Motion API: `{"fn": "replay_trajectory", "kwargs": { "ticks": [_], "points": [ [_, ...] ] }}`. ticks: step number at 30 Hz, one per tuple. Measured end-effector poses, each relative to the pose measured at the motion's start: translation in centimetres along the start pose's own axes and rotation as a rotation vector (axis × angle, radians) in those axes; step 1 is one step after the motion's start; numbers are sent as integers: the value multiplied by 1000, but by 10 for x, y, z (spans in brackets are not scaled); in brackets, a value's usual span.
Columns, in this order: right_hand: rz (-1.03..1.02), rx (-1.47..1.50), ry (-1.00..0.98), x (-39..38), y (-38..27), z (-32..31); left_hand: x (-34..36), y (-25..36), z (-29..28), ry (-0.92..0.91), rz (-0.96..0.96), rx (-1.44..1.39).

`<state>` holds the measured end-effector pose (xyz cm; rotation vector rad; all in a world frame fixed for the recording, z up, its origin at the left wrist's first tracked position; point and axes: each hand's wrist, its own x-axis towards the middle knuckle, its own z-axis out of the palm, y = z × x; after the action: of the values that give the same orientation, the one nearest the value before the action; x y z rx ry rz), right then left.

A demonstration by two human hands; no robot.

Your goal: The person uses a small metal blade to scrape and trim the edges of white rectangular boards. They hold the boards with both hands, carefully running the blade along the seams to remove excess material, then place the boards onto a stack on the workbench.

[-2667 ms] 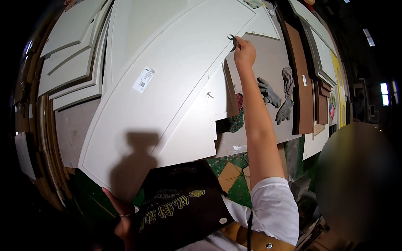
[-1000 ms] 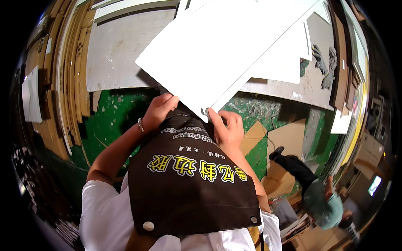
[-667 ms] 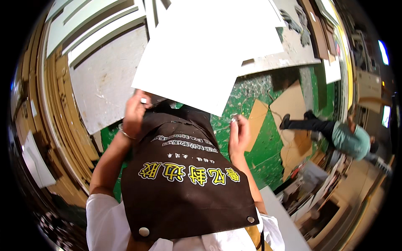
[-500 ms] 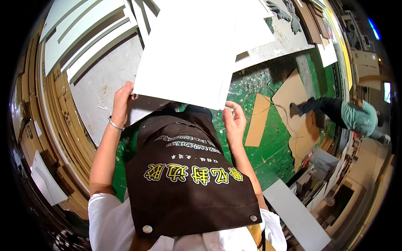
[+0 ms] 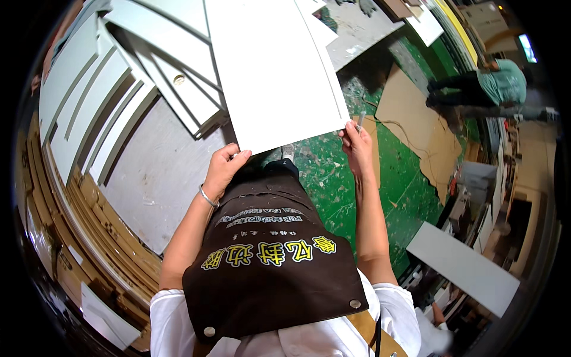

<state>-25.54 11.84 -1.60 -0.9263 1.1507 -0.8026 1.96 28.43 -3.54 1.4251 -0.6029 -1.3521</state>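
Two near corners of the white panel (image 5: 279, 77) are now in our fingers: our left hand (image 5: 227, 165) pinches one, and our right hand (image 5: 358, 146), spread beside its corner half a second ago, pinches the other along with a slim tool (image 5: 361, 118). So we have the panel's end from both sides, jutting past the counter (image 5: 146, 149)'s near edge over the green floor (image 5: 336, 169).

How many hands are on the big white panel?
2: left hand at the near left corner of the white panel, right hand at its near right corner. The far end is out of view; others may be hidden.
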Motion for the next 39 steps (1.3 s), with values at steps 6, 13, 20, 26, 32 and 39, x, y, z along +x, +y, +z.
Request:
{"fn": "replay_trajectory", "kwargs": {
  "ticks": [6,13,20,26,32,39],
  "points": [
    [16,105,6,-4,7,-3,5,2,-1,-51,-102,-8],
    [-129,-86,205,-18,15,-3,4,14,-2,-87,-113,26],
    [-483,-543,430,-31,21,7,23,17,-24,-62,-44,21],
    [-736,-1035,538,-28,3,31,23,26,-21,-53,-26,17],
    [-767,-1110,447,-41,14,60,27,18,-24,-77,-7,-1],
    [-790,-954,293,-58,24,84,27,17,-22,-85,-6,-25]
  ]
}}
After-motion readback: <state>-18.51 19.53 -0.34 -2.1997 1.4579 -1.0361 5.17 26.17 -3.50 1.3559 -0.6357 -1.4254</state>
